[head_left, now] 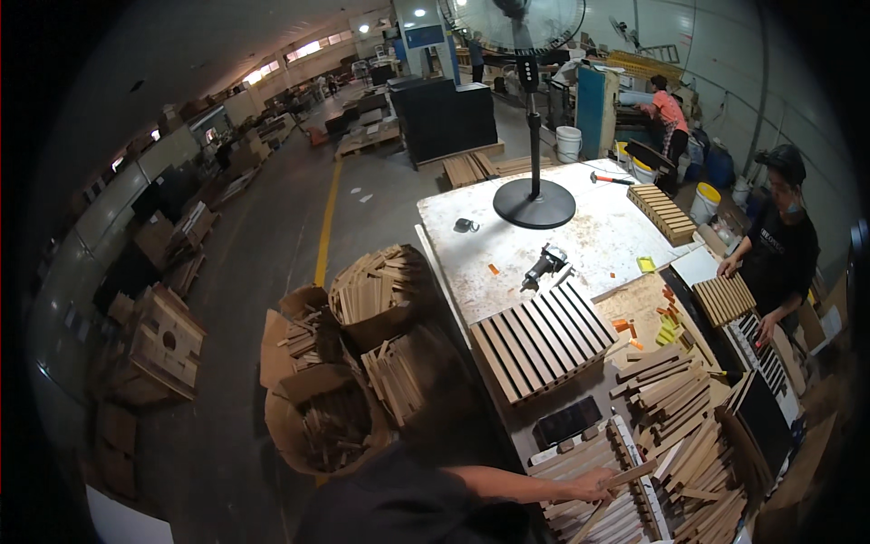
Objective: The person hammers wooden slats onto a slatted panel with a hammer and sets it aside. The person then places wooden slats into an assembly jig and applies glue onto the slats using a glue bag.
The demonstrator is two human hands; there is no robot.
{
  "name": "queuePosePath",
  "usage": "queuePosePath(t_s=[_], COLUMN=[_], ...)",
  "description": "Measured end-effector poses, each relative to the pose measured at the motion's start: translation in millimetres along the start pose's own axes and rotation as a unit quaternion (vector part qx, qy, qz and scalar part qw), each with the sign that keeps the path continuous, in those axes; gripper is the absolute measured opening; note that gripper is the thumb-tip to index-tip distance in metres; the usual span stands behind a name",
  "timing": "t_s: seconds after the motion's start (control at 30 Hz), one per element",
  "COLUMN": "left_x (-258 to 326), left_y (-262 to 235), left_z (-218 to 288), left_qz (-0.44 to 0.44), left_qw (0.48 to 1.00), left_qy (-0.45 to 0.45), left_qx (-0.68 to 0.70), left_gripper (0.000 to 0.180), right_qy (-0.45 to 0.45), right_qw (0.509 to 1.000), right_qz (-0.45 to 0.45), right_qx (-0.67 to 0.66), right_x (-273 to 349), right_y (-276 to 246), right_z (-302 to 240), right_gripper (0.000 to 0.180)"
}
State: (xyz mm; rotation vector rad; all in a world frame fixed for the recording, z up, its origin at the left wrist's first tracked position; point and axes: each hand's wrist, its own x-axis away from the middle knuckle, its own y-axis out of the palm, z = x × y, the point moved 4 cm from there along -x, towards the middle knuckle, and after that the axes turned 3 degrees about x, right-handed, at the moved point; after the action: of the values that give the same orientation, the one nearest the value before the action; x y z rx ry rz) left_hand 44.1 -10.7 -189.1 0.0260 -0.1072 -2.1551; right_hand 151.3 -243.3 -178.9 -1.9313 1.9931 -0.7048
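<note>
While the worker's bare left hand [591, 484] hangs over the bench, four brown cardboard boxes [275, 340] stand bunched on the floor well to its left. The farthest from the hand is heaped high with pale wooden strips; two others hold more strips, lying at mixed angles; the one with its flaps splayed has them lower down, in shadow. From where I stand, the left forearm [517, 483] stretches out almost straight, bare below a dark sleeve. Its fingers pinch one end of a slim light-brown wooden slat [633, 474], which juts past the fingertips across a white, narrow rail [627, 442]. Loose wooden offcuts [671, 390] lie piled beyond that hand. The right hand is out of sight, so I cannot tell its state.
</note>
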Motion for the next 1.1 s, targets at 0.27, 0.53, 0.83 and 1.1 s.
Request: queuePosePath(t_s=[0.27, 0.53, 0.83, 1.1], left_x=[8, -2, -9, 14], left_y=[-7, -1, 8, 2], left_z=[80, 51, -7, 49], left_qz=[0.043, 0.03, -0.001, -0.324], left_qw=[0.998, 0.996, 0.986, 0.859], left_qy=[0.022, 0.066, 0.024, 0.067], left_qx=[-0.047, -0.058, 0.165, -0.39], left_gripper=[0.038, 0.042, 0.04, 0.016], right_qy=[-0.014, 0.215, 0.361, 0.381], right_qw=[0.996, 0.944, 0.846, 0.789], right_qz=[-0.045, -0.013, 0.164, 0.266], right_qx=[-0.077, -0.249, -0.358, -0.402], right_x=[1, 7, 36, -8], right_y=[4, 4, 36, 74], right_z=[-27, -51, -48, -7], right_gripper=[0.029, 0.025, 0.044, 0.024])
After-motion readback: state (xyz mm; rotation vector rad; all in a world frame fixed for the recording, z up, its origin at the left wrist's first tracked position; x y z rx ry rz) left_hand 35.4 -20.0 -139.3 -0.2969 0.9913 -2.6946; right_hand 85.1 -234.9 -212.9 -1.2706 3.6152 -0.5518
